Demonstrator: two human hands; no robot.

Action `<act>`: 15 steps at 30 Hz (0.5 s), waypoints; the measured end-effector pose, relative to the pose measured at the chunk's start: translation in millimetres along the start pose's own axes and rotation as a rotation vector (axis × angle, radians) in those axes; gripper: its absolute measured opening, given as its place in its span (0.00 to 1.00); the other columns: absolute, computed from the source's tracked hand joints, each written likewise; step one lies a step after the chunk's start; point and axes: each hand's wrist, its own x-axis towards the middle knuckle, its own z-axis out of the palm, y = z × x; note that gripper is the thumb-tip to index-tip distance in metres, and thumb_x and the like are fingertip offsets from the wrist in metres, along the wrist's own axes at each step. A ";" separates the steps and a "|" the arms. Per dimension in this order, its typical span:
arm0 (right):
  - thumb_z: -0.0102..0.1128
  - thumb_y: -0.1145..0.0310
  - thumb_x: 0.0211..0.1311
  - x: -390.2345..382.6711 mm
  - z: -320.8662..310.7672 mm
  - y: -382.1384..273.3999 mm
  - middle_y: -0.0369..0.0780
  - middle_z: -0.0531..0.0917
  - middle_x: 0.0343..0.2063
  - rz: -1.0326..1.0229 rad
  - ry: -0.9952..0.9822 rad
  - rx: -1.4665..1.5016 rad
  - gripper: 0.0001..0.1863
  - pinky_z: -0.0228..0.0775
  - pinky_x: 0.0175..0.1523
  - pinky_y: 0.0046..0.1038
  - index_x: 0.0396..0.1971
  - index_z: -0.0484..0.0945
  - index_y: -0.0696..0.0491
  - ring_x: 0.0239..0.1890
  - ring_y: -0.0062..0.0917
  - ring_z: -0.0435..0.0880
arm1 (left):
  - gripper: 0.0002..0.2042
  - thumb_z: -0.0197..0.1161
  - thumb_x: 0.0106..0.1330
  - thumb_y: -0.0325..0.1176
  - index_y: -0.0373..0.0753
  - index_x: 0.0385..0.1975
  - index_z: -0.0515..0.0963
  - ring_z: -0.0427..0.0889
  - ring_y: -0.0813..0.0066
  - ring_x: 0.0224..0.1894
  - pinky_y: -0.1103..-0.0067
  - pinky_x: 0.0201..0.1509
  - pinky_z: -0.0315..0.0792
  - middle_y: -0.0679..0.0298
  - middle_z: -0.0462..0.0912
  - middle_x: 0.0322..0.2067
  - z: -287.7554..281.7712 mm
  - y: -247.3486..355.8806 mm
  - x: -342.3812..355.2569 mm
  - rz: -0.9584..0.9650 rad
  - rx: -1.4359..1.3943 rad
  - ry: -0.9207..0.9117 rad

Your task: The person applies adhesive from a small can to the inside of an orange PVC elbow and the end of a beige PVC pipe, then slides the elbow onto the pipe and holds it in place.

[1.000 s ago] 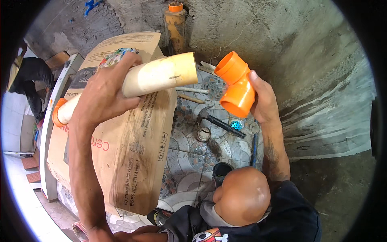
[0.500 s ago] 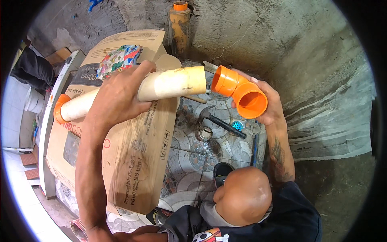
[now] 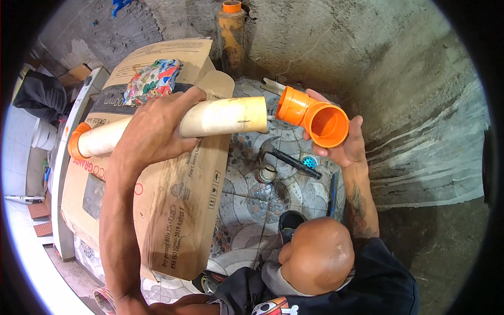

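On my feed the left hand (image 3: 157, 123) is wrapped over the pipe (image 3: 220, 116), gripping it from above around mid-length. I see the pipe's long axis run left to right over the box (image 3: 178, 220), tilted slightly up the view toward its right end; an orange collar (image 3: 79, 140) caps the left. The right hand (image 3: 353, 149) cradles the orange elbow (image 3: 303, 109), one mouth toward the pipe's bare end, just apart from it, the other facing me. Whether the pipe touches the box, I can't quite tell.
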 end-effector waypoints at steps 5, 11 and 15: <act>0.76 0.29 0.42 -2.0 -7.8 9.1 0.47 0.73 0.62 -0.034 -0.030 0.007 0.74 0.74 0.25 0.21 0.77 0.45 0.60 0.44 0.32 0.84 | 0.29 0.73 0.45 0.29 0.43 0.51 0.72 0.84 0.46 0.44 0.59 0.48 0.76 0.52 0.84 0.39 1.5 0.0 -0.7 -0.044 0.006 -0.056; 0.71 0.33 0.52 -7.4 -24.8 18.3 0.47 0.77 0.55 -0.069 -0.066 0.075 0.61 0.74 0.27 0.26 0.75 0.54 0.58 0.41 0.31 0.84 | 0.29 0.73 0.45 0.29 0.42 0.51 0.72 0.84 0.46 0.43 0.59 0.47 0.76 0.50 0.84 0.37 5.1 1.2 2.2 -0.027 -0.008 -0.051; 0.53 0.23 0.59 -8.4 -36.5 22.6 0.51 0.78 0.50 0.017 -0.020 0.444 0.54 0.72 0.25 0.27 0.71 0.62 0.54 0.36 0.38 0.82 | 0.29 0.72 0.45 0.29 0.42 0.51 0.72 0.84 0.45 0.44 0.59 0.47 0.76 0.50 0.85 0.38 9.4 0.2 1.1 -0.033 -0.008 -0.069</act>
